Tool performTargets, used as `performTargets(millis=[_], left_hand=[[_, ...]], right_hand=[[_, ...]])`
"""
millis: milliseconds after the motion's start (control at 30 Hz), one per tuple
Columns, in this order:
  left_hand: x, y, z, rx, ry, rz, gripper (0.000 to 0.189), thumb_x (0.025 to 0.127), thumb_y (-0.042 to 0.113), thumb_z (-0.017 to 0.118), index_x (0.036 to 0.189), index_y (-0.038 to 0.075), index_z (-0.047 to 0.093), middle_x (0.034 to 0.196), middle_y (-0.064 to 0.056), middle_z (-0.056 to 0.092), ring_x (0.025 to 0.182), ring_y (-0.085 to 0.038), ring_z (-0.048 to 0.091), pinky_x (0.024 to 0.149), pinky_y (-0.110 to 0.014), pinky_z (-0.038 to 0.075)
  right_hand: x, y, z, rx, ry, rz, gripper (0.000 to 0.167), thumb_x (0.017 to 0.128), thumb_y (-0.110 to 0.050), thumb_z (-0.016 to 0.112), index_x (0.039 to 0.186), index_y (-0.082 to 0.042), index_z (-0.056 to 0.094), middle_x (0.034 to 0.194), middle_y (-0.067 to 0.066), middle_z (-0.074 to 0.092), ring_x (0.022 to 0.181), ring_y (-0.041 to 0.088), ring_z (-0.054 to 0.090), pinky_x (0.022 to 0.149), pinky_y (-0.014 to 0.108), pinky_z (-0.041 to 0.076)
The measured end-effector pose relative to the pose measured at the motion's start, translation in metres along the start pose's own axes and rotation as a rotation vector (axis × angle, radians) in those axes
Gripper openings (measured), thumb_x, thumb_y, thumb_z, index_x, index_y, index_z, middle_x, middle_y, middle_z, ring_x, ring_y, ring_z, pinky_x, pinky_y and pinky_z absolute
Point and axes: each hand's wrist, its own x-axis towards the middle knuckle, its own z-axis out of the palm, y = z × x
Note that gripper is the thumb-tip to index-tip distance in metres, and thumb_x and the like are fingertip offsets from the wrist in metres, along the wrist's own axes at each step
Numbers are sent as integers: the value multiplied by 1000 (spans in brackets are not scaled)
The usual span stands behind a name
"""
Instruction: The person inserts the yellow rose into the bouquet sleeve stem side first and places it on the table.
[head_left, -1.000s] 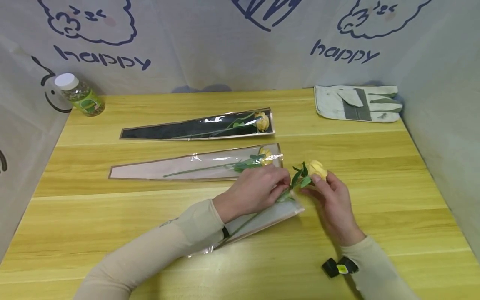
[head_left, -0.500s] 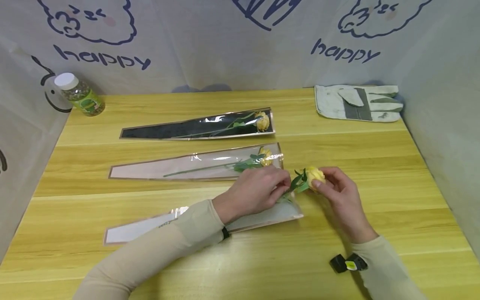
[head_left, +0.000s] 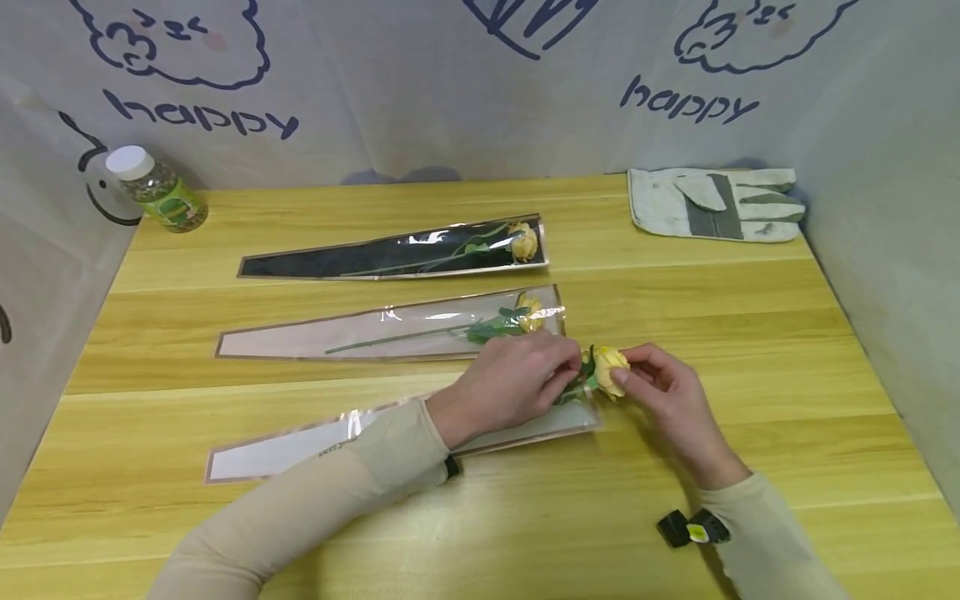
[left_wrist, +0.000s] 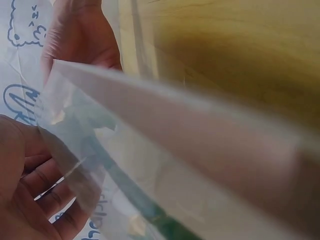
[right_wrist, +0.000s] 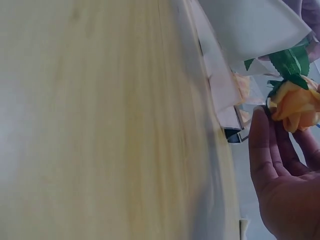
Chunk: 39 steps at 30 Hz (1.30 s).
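Note:
In the head view, my left hand [head_left: 517, 375] pinches the mouth edge of a white, brown-bordered flower sleeve [head_left: 277, 450]. My right hand [head_left: 678, 408] holds a yellow rose [head_left: 611, 372] by its bloom between thumb and fingers, just right of that mouth. The bloom is outside the sleeve, and its green leaves sit at the opening. Through the clear film in the left wrist view, the green stem [left_wrist: 125, 185] runs inside the sleeve. The right wrist view shows the bloom resting at my fingertips [right_wrist: 259, 117]. My left forearm covers part of the sleeve.
Behind lie a pink sleeve [head_left: 277, 340] and a black sleeve [head_left: 300, 265], each with a yellow rose inside. A white-capped jar [head_left: 171, 200] stands at the back left, and a work glove [head_left: 712, 204] lies at the back right. Cloth walls [head_left: 465, 108] edge the table.
My right hand has brought the rose left and slightly nearer, and its leaves have slid toward the sleeve mouth. The sleeve has swung round, its narrow end now showing left of my forearm.

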Motion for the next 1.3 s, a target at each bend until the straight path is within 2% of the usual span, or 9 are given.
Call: performTargets(millis=[233,400,500,700,833,1067,1300], left_hand=[[0,-2,1,-6,-2,24,4,96,18,63,93,16,65,90,6,66,71,-6,53,53,-19,43],[0,-4,1,-17,3,18,4,96,17,64,94,16,66,91,6,66,72,-5,54,54,-18,43],[0,-5,1,-30,21,18,3,96,17,64,93,17,66,91,7,66,72,-5,55,56,-19,44],[0,-3,0,-62,50,26,6,97,16,62,91,17,64,89,8,63,72,-5,52,56,-20,43],[1,-2,0,-64,56,29,6,97,16,62,91,17,64,89,8,63,73,-5,52,57,-20,43],[1,-2,1,-47,64,48,5,97,16,63,93,17,66,92,7,65,77,-6,55,60,-20,46],[1,-1,0,-29,68,78,7,98,17,62,96,16,68,94,5,66,81,-7,57,64,-21,48]], right_hand=[[0,-3,-3,-50,28,17,12,95,1,62,107,3,63,101,6,66,92,13,63,77,22,52],[1,-6,-3,-65,49,-9,14,93,0,64,106,5,62,104,7,63,94,15,63,79,22,52],[1,-8,-4,-110,17,-9,17,94,0,64,108,7,61,104,8,64,94,16,63,79,23,52],[2,-8,-3,-211,-103,37,22,95,-3,63,111,10,58,102,8,66,90,17,65,77,25,53],[2,-7,-2,-215,-108,32,24,95,-2,64,114,11,58,104,10,65,92,18,65,79,26,53],[2,-4,-4,-247,-106,4,30,95,-4,65,123,6,63,115,11,62,105,19,59,88,26,50],[2,-1,-2,-230,-151,46,36,92,-4,68,125,4,60,117,14,62,105,21,62,86,27,52]])
